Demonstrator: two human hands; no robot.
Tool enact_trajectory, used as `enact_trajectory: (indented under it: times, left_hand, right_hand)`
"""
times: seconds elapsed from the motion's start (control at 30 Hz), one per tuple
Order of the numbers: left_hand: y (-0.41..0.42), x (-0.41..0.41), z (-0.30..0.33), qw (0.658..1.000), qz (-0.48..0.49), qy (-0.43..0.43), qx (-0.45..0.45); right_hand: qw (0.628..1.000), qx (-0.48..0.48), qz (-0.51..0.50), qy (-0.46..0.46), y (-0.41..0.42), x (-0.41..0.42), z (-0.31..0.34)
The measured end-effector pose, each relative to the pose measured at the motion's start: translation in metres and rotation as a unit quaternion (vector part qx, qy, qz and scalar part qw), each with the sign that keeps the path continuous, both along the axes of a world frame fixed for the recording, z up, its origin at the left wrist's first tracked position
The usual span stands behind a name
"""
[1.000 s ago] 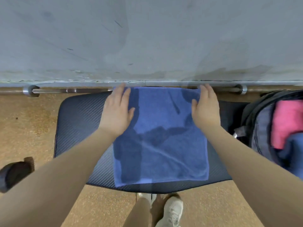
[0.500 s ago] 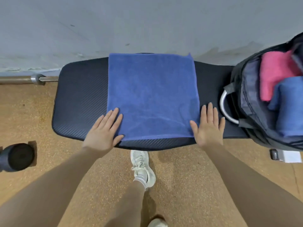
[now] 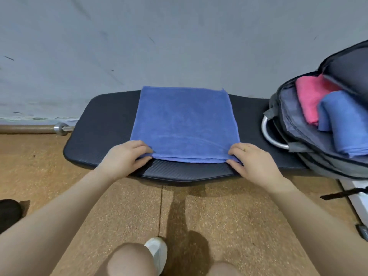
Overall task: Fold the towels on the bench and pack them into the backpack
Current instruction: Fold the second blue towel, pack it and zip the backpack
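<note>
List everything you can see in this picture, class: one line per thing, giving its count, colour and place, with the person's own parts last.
Flat blue terry towel: one, blue, middle of the bench.
Black padded bench: one, black, along the wall.
Open grey backpack: one, grey and black, right end of bench.
Folded pink towel: one, pink, inside backpack.
Rolled blue towel: one, blue, inside backpack, beside the pink one.
Metal barbell bar: one, silver, on the floor at left by the wall.
Round black object: one, black, floor, far left; unclear what.
White shoe: one, white, bottom centre.
Left hand: gripping towel's near left corner.
Right hand: gripping near right corner.
</note>
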State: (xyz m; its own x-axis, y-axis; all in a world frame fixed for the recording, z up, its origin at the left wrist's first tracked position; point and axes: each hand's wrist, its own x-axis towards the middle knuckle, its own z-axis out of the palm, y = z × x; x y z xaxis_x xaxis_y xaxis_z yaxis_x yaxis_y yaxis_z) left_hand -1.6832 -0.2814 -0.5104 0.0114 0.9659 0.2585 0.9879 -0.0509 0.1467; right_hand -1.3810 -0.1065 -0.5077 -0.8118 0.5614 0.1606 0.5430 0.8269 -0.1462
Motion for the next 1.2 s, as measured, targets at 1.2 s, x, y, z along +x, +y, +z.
enact_trajectory:
  times: [1.2]
  left_hand:
    - [-0.038, -0.016, -0.013, 0.992, -0.062, 0.107, -0.024]
  right_hand:
    - [0.996, -0.009, -0.019, -0.088, -0.029, 0.012, -0.014]
